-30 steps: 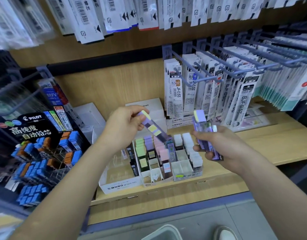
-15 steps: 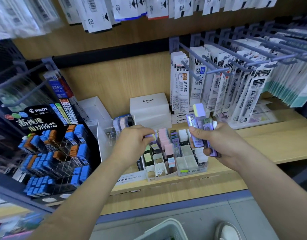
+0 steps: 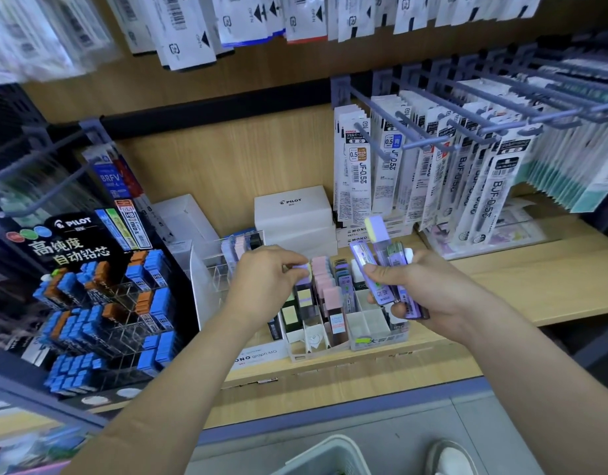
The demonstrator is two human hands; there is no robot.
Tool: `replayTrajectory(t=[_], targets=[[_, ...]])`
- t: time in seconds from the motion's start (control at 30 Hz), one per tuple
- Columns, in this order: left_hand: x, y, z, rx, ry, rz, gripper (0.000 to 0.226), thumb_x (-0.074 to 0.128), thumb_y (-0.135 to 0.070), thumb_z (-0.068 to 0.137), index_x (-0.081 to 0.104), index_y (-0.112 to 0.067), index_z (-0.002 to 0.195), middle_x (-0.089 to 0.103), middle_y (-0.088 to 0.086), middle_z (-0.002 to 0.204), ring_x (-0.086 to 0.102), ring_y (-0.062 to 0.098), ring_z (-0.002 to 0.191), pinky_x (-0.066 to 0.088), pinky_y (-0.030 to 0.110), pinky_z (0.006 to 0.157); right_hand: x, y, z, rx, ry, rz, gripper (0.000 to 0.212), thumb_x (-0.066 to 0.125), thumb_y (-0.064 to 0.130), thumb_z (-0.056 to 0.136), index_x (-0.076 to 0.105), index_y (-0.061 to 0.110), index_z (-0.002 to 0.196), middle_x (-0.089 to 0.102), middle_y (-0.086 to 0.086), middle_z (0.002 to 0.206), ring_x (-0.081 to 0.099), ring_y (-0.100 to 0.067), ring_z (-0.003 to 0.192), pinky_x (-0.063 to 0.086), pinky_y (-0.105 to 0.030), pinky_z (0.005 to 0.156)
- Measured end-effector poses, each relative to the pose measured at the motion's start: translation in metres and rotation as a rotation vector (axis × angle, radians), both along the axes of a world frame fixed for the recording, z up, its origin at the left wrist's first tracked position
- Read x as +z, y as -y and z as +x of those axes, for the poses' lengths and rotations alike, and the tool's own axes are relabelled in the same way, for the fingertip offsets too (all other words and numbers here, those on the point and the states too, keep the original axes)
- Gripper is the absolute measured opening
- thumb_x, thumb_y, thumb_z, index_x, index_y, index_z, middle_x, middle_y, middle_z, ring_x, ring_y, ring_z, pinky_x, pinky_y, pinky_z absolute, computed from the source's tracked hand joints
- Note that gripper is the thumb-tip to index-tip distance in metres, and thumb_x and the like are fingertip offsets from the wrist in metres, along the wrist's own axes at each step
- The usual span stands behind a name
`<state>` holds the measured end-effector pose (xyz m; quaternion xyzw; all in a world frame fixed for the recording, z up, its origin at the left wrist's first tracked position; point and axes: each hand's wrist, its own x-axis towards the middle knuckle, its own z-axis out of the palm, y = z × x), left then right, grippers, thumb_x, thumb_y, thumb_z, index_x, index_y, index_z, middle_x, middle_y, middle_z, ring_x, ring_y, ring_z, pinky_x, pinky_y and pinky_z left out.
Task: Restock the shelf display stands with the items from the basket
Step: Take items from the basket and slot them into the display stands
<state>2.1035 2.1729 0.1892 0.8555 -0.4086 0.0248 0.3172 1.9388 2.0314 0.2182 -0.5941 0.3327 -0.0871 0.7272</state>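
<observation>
The left hand, lowered since a second ago, is pinching one purple case into the tray. The right hand is gripping at least three more cases, nearer than the PILOT box and JF-0.5 refills.

Head view, sole camera: worn on the head, facing forward and down, close above light wooden shelf; white plastic basket at bottom edge.

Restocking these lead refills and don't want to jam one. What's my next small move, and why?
Probably press the purple lead case fully down into its slot: your left hand pinches its top, with its lower part already in the white display stand. Your right hand holds more cases waiting.
</observation>
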Motion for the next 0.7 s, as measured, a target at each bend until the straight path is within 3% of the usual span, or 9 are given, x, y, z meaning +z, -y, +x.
replayTrajectory(t=[0.17, 0.27, 0.37, 0.53, 0.6, 0.7], targets=[[-0.006, 0.001, -0.001, -0.034, 0.04, 0.032, 0.022, 0.073, -0.022, 0.082, 0.074, -0.017, 0.103, 0.068, 0.0, 0.093, 0.056, 0.013, 0.086, 0.043, 0.022, 0.08, 0.0, -0.001, 0.0, 0.009, 0.012, 0.015, 0.016, 0.072, 0.009, 0.085, 0.069, 0.006, 0.1, 0.065, 0.0, 0.067, 0.054, -0.013, 0.056, 0.033, -0.019, 0.038], [-0.015, 0.001, -0.001, -0.037, 0.116, 0.051, 0.013, 0.076, -0.02, 0.078, 0.071, -0.015, 0.089, 0.058, -0.005, 0.076, 0.053, 0.018, 0.086, 0.042, 0.027, 0.07, -0.002, -0.002, 0.001, 0.051, 0.026, 0.003, 0.011, 0.076, 0.009, 0.08, 0.07, 0.01, 0.09, 0.064, 0.0, 0.067, 0.051, -0.013, 0.057, 0.033, -0.019, 0.039], [-0.028, 0.003, 0.005, -0.044, 0.281, 0.039, 0.014, 0.081, -0.018, 0.07, 0.069, -0.013, 0.076, 0.059, -0.003, 0.076, 0.044, 0.018, 0.084, 0.033, 0.024, 0.066, -0.003, -0.006, 0.004, 0.08, 0.028, -0.013, 0.008, 0.077, 0.01, 0.079, 0.071, 0.012, 0.083, 0.063, -0.001, 0.066, 0.051, -0.012, 0.054, 0.031, -0.019, 0.041], [-0.031, 0.003, 0.008, -0.032, 0.434, 0.005, 0.004, 0.078, -0.012, 0.073, 0.075, -0.013, 0.074, 0.057, 0.0, 0.077, 0.044, 0.021, 0.077, 0.041, 0.027, 0.066, -0.005, -0.01, 0.008, 0.085, 0.011, 0.017, 0.016, 0.078, 0.01, 0.079, 0.068, 0.009, 0.092, 0.061, -0.005, 0.074, 0.045, -0.012, 0.056, 0.032, -0.018, 0.041], [-0.02, 0.003, 0.003, 0.001, 0.32, -0.018, 0.008, 0.07, -0.013, 0.082, 0.075, -0.015, 0.076, 0.06, -0.001, 0.079, 0.043, 0.016, 0.076, 0.044, 0.029, 0.069, -0.005, -0.012, 0.009, 0.087, 0.011, 0.018, 0.016, 0.078, 0.01, 0.079, 0.066, 0.011, 0.089, 0.059, -0.003, 0.072, 0.043, -0.011, 0.056, 0.032, -0.018, 0.041], [0.012, 0.004, -0.007, -0.004, -0.348, -0.107, 0.021, 0.057, -0.026, 0.094, 0.073, -0.015, 0.086, 0.07, -0.003, 0.077, 0.055, 0.009, 0.066, 0.047, 0.023, 0.066, -0.006, -0.012, 0.01, 0.09, 0.013, -0.001, 0.018, 0.08, 0.011, 0.077, 0.064, 0.013, 0.086, 0.061, -0.003, 0.071, 0.043, -0.014, 0.059, 0.032, -0.019, 0.041]])
